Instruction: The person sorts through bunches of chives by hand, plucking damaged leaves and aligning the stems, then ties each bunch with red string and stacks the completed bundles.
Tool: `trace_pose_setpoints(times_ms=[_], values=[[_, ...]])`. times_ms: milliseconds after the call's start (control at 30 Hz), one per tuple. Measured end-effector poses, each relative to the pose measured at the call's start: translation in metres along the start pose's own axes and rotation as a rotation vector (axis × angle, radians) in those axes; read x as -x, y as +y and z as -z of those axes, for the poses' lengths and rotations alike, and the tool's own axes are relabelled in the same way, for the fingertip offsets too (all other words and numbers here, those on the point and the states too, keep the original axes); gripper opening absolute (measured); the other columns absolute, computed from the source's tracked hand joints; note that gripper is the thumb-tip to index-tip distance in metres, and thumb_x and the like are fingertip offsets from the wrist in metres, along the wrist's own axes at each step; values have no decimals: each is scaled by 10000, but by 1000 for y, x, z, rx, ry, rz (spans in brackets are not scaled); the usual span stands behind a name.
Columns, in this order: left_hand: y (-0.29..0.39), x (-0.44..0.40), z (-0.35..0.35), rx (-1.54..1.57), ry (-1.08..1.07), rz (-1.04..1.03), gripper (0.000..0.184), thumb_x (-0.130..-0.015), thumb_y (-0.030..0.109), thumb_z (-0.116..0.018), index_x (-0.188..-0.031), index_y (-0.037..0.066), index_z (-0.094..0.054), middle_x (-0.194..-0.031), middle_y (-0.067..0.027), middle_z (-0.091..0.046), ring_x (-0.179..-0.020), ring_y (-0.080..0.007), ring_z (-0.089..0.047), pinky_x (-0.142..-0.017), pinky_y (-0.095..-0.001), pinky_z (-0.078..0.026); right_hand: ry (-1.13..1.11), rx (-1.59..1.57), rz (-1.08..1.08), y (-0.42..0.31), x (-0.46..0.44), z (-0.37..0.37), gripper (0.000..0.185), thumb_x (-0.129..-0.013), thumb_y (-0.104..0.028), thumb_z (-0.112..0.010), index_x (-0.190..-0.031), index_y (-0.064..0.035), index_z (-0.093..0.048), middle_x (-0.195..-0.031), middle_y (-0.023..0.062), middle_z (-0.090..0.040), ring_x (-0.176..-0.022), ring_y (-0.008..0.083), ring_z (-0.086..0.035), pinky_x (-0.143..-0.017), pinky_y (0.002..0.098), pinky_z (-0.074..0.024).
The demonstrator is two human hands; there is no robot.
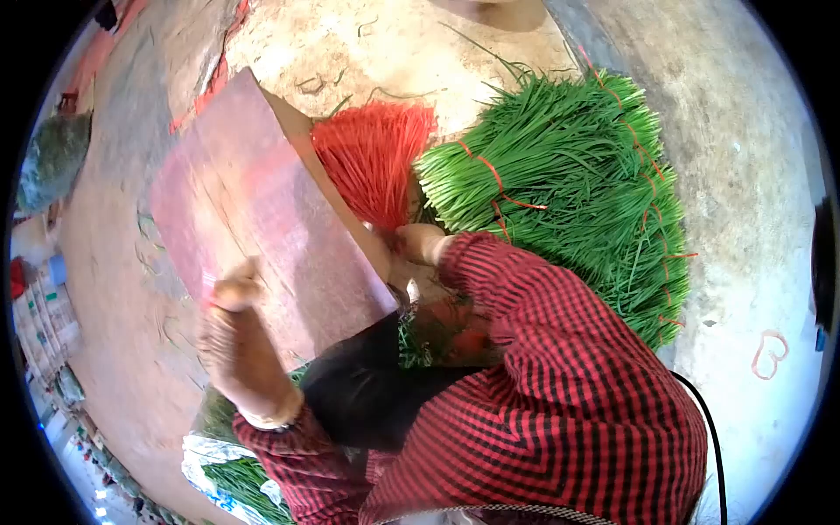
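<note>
My left hand (254, 359), smeared by motion, is over the near left part of a worn pinkish board (280, 227); its fingers are too blurred to read. The board is tilted and has a thick brown side. Beside that side, my right hand (423, 244) is at the lower end of a bunch of red plastic strips (372, 157). Its fingers look closed, but what they hold, if anything, is hidden. To the right lies a large pile of green stalks (560, 166) in bundles, bound with red ties (490, 173).
Beneath the strips and pile is a pale, dirty board (402, 52) strewn with loose green bits. More green stalks (245, 486) lie on white plastic at lower left. Concrete floor (735, 219) extends on the right, and a black cable (713, 420) curves near my side.
</note>
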State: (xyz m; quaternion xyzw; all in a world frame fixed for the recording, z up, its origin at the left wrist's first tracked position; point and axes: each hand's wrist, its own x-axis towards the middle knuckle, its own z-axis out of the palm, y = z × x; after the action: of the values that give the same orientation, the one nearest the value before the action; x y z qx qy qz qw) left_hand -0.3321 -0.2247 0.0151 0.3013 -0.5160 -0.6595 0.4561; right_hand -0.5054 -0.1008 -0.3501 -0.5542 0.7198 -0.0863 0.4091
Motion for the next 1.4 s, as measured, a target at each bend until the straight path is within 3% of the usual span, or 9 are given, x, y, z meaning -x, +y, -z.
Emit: trace_pose_setpoints(times_ms=[167, 233, 300, 433, 533, 767, 1033, 1233, 1400], values=[[-31, 9, 103, -597, 304, 153, 188, -957, 107, -568, -1032, -13, -692, -996, -98, -696, -959, -173, -628, -953, -329, -453, 475, -262, 48, -32, 98, 162, 198, -912, -279, -609, -997, -119, -689, -885, 81, -703, -783, 223, -676, -729, 328, -542], [-45, 20, 123, -708, 352, 250, 167, -955, 97, -585, -1026, -12, -690, -978, -69, -698, -932, -125, -616, -905, -279, -468, 686, -362, -288, -5, 112, 218, 235, -910, -309, -632, -984, -92, -690, -933, 35, -700, -844, 136, -657, -768, 295, -528], [-54, 30, 134, -789, 347, 335, 167, -952, 103, -587, -1021, -10, -688, -974, -67, -696, -925, -118, -609, -888, -277, -471, 862, -78, -459, 74, 120, 250, 298, -912, -341, -607, -1048, -88, -688, -973, 83, -694, -871, 215, -665, -805, 333, -518], [-72, 38, 135, -763, 374, 258, 151, -947, 95, -585, -1005, -3, -684, -951, -51, -682, -897, -112, -600, -836, -271, -482, 652, 34, -727, 136, 131, 290, 469, -903, -401, -591, -1223, -59, -620, -1065, 133, -688, -982, 278, -648, -859, 373, -492], [-69, 40, 122, -835, 350, 231, 140, -937, 67, -595, -1035, 3, -672, -954, -31, -660, -898, -119, -597, -842, -278, -482, 634, 76, -650, 153, 123, 291, 513, -893, -427, -596, -1233, -44, -606, -1056, 158, -683, -987, 312, -643, -857, 408, -485], [-62, 82, 144, -669, 304, 247, 251, -930, 41, -596, -1179, 18, -624, -1175, -46, -599, -1100, -161, -546, -1006, -310, -419, 435, 207, -791, 165, 107, 299, 324, -900, -362, -565, -1056, -88, -642, -1019, 155, -674, -965, 347, -630, -826, 430, -487], [-33, 154, 171, -487, 610, 262, 308, -966, 77, -543, -1258, -13, -573, -1229, -88, -613, -1115, -172, -556, -1001, -317, -418, 754, 221, -731, 199, 137, 315, 313, -912, -346, -553, -1025, -68, -641, -995, 174, -678, -956, 386, -622, -824, 444, -486], [-31, 189, 188, -416, 727, 297, 294, -969, 76, -535, -1248, -5, -577, -1220, -93, -613, -1076, -164, -564, -972, -313, -434, 918, -128, -736, 198, 155, 321, 282, -928, -306, -578, -1012, -44, -638, -820, 67, -680, -688, 157, -669, -666, 309, -513], [-41, 199, 188, -514, 658, 334, 293, -970, 53, -526, -1254, -5, -568, -1237, -101, -609, -1126, -173, -555, -1025, -324, -407, 690, 197, -382, 173, 139, 293, 250, -887, -291, -580, -980, -69, -647, -985, 149, -656, -943, 353, -619, -824, 398, -482]])
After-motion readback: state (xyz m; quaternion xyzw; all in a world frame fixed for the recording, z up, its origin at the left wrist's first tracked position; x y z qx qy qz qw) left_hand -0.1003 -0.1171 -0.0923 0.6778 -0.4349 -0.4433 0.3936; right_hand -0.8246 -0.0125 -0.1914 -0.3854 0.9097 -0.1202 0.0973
